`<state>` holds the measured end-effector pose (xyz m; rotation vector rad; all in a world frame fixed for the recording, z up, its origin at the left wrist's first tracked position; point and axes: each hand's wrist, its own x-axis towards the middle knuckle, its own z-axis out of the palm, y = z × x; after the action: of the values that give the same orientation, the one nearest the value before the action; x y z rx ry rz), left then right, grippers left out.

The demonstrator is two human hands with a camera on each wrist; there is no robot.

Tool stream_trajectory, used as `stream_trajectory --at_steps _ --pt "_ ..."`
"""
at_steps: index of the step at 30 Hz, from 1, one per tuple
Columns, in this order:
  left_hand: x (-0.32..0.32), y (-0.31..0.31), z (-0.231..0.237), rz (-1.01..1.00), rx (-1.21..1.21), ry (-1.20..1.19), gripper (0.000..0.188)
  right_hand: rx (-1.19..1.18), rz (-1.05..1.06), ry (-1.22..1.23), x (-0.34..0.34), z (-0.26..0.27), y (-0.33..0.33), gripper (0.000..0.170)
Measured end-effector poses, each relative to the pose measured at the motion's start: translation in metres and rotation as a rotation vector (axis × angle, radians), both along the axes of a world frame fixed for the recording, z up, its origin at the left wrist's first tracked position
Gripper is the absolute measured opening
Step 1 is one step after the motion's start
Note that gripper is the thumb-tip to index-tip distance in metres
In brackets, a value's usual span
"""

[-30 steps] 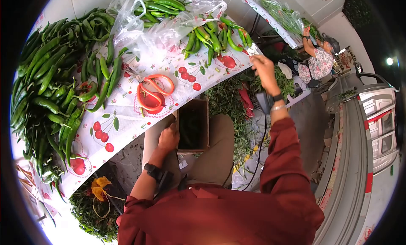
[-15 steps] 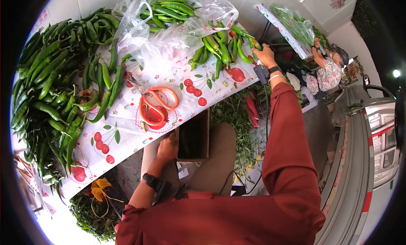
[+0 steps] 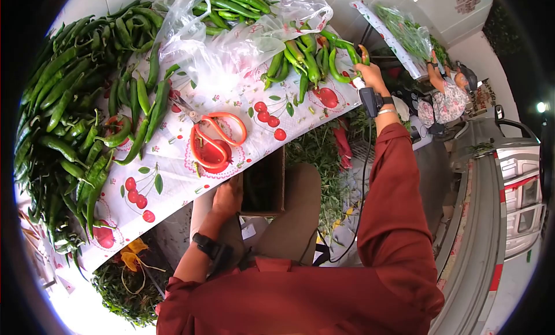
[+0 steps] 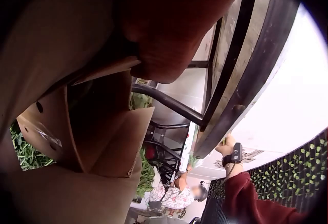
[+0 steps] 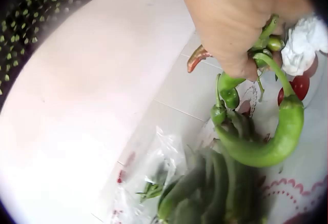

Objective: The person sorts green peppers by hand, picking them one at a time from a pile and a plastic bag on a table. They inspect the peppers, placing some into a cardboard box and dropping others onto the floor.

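At the table's right end, my right hand [image 3: 371, 77] grips several peppers, its fingers curled round them. A reddish pepper tip [image 5: 197, 59] sticks out past the knuckles in the right wrist view. Below the fingers lies a strongly curved green pepper [image 5: 279, 149], close to the small pile of peppers [image 3: 312, 63]. A crumpled white scrap [image 5: 302, 47] is beside the fingertips. My left hand [image 3: 230, 195] is low between the table edge and my lap, holding the edge of an open cardboard box [image 3: 283, 187]. The box's inside is mostly dark.
A big heap of green peppers [image 3: 63, 103] covers the table's left side. Orange-handled scissors [image 3: 241, 129] lie mid-table on the patterned cloth [image 3: 173, 184]. Behind is a clear plastic bag [image 3: 231, 51] with peppers. Cut greenery [image 3: 312, 155] covers the floor; another person [image 3: 448, 100] works beyond.
My right hand has moved from the table edge by the white scrap to the peppers at the table's end and taken hold of some. The left hand has stayed at the box.
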<state>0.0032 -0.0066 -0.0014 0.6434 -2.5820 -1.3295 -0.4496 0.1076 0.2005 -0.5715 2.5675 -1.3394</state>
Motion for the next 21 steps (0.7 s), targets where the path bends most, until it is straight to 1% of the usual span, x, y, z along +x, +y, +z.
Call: stream_trajectory --at_steps 1,2,3,5,6,9,10,12,17,19,21 --pt "0.000 0.000 0.001 -0.001 0.005 0.004 0.045 -0.186 -0.001 -0.165 0.010 0.004 0.002 0.018" --pt "0.000 0.000 0.002 0.002 0.013 -0.021 0.045 -0.272 0.015 -0.214 0.016 0.003 0.003 0.008" --pt "-0.001 0.000 0.003 0.005 0.021 -0.046 0.044 -0.269 0.014 -0.210 0.024 0.005 0.005 0.008" --pt "-0.001 0.001 0.004 0.014 0.026 -0.047 0.041 -0.414 0.049 -0.232 0.042 0.005 0.008 0.011" --pt "0.000 0.001 0.007 0.022 0.030 -0.039 0.039 -0.412 0.099 -0.224 0.047 0.005 0.011 0.012" --pt "0.000 0.002 0.007 0.034 0.031 -0.031 0.036 -0.448 0.109 -0.240 0.057 0.007 0.015 0.016" --pt "0.000 0.003 0.006 0.038 0.026 -0.033 0.035 -0.449 0.107 -0.239 0.060 0.009 0.016 0.016" --pt "-0.001 0.003 0.009 0.034 0.032 -0.035 0.034 -0.525 0.037 -0.350 0.065 0.014 0.017 0.016" --pt "-0.001 0.005 0.007 0.043 0.030 -0.010 0.033 -0.553 0.043 -0.374 0.080 0.034 0.027 0.020" --pt "-0.001 0.006 0.007 0.037 0.032 0.002 0.032 -0.619 0.116 -0.374 0.086 0.039 0.029 0.018" --pt "-0.002 0.006 0.008 0.032 0.023 -0.018 0.032 -0.633 0.138 -0.360 0.091 0.042 0.032 0.018"
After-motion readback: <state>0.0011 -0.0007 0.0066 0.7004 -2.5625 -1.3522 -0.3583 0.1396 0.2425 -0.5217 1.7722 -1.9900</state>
